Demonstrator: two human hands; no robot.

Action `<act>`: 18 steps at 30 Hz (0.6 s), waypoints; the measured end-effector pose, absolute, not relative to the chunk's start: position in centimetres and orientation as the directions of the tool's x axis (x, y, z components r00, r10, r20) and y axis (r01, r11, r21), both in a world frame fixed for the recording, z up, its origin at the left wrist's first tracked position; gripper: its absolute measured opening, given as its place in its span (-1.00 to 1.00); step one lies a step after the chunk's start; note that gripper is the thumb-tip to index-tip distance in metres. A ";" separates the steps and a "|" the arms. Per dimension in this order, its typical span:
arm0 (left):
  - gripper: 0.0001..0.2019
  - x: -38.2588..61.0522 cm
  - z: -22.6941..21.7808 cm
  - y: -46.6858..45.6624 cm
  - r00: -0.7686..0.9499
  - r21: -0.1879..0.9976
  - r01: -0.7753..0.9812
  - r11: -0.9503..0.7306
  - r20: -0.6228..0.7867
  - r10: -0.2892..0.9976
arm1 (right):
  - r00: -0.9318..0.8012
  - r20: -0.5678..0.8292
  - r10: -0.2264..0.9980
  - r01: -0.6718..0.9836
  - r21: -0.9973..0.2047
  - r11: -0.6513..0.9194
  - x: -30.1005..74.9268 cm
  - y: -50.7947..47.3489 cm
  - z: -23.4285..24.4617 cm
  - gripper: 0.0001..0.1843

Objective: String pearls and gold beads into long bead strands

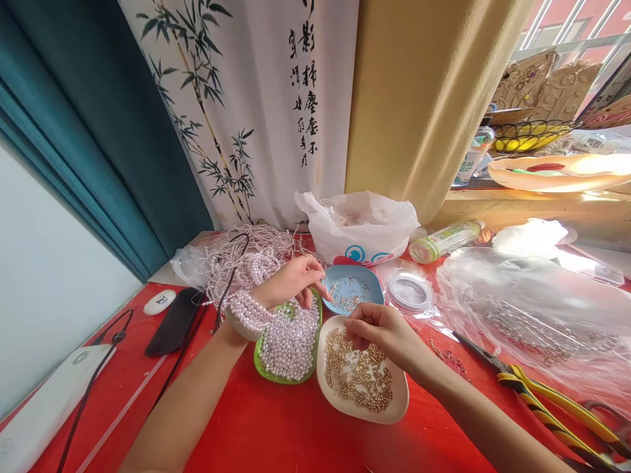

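Observation:
My left hand (298,279) hovers above the far end of a green tray (259,368) of pearly white beads (290,345). Its fingers are apart, with one stretched to the rim of a blue dish (372,284) of thin metal pins (348,294). Many strands of pale pearl beads (250,316) circle my left wrist. My right hand (377,325) is over the far side of a white dish (399,404) of small gold beads (367,381). Its thumb and index finger are pinched together; whatever is between them is too small or hidden to make out.
Bead strands (261,253) lie heaped behind my left hand, near a dark phone (175,322). A white plastic bag (355,226) stands at the back. Pliers (537,394), a clear ring-shaped spool (410,292) and a large clear bag (522,309) lie to the right.

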State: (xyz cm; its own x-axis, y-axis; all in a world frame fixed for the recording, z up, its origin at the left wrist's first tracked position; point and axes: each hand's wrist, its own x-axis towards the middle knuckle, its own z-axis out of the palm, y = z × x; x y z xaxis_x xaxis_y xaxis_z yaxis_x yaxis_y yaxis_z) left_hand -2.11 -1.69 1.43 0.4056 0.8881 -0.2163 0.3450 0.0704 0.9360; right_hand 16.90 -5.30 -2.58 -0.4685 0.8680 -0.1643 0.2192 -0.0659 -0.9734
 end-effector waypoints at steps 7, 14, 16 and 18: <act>-0.80 -2.3 1.1 -1.5 0.449 0.936 0.348 0.047 -0.210 0.869 | -0.471 -0.174 0.865 0.246 -0.967 -0.061 17.0 -5.3 -2.5 -0.80; -0.82 -2.1 1.4 -1.7 0.448 0.935 0.351 0.052 -0.217 0.867 | -0.466 -0.198 0.862 0.268 -0.960 -0.075 16.9 -5.3 -2.4 -0.82; -0.82 -2.1 1.4 -1.7 0.448 0.935 0.350 0.056 -0.219 0.867 | -0.469 -0.202 0.860 0.269 -0.960 -0.079 16.9 -5.3 -2.4 -0.82; -0.81 -2.1 1.3 -1.7 0.452 0.936 0.348 0.057 -0.220 0.864 | -0.472 -0.206 0.857 0.271 -0.959 -0.082 16.9 -5.3 -2.5 -0.83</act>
